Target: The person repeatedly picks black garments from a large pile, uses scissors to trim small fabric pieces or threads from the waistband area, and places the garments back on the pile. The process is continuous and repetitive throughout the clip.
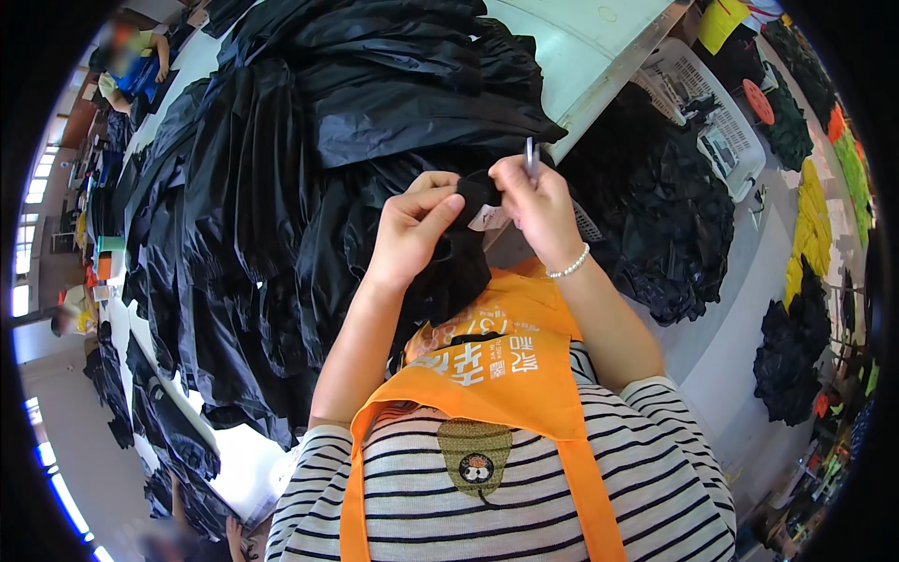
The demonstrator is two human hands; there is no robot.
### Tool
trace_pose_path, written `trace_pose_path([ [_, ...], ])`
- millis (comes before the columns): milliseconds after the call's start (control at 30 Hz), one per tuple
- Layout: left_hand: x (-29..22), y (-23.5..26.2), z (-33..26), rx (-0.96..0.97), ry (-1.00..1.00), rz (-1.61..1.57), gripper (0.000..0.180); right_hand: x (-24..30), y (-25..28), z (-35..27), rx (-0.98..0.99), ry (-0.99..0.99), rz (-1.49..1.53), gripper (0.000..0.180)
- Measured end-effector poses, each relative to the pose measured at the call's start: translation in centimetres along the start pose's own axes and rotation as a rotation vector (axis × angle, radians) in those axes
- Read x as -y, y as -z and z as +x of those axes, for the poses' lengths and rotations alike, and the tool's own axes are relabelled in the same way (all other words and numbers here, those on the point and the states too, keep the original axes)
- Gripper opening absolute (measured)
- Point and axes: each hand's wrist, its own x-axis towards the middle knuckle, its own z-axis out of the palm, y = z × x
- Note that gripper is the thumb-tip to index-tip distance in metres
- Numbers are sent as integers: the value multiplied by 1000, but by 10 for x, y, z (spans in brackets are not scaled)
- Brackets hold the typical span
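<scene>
In front of my chest, my left hand (417,225) pinches the edge of a black garment (476,192) between thumb and fingers. A small white label (487,218) shows on the garment, just below the held edge. My right hand (540,208) is closed beside it, fingertips at the same cloth. A slim, shiny metal tool with two narrow prongs, resembling thread snips (532,159), sticks up out of that fist. The rest of the tool is hidden by the fingers. The lower part of the garment hangs down against my orange apron (506,365).
A large heap of black garments (253,169) covers the white table (590,42) ahead and left. At the right, more black garments (655,206) lie beside a white plastic basket (735,140). Yellow cloth (810,225) lies farther right. Another person (136,70) is at the far left.
</scene>
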Motion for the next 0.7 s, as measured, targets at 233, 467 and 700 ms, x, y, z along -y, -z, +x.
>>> trace_pose_path([
  [233,9,-2,1,-206,278,-120,24,-3,1,-6,188,550,-557,26],
  [467,6,2,1,-157,361,-315,26,-6,-4,10,46,567,-506,20],
  [700,8,-1,1,-261,376,-383,26,0,5,4,105,216,-381,38],
])
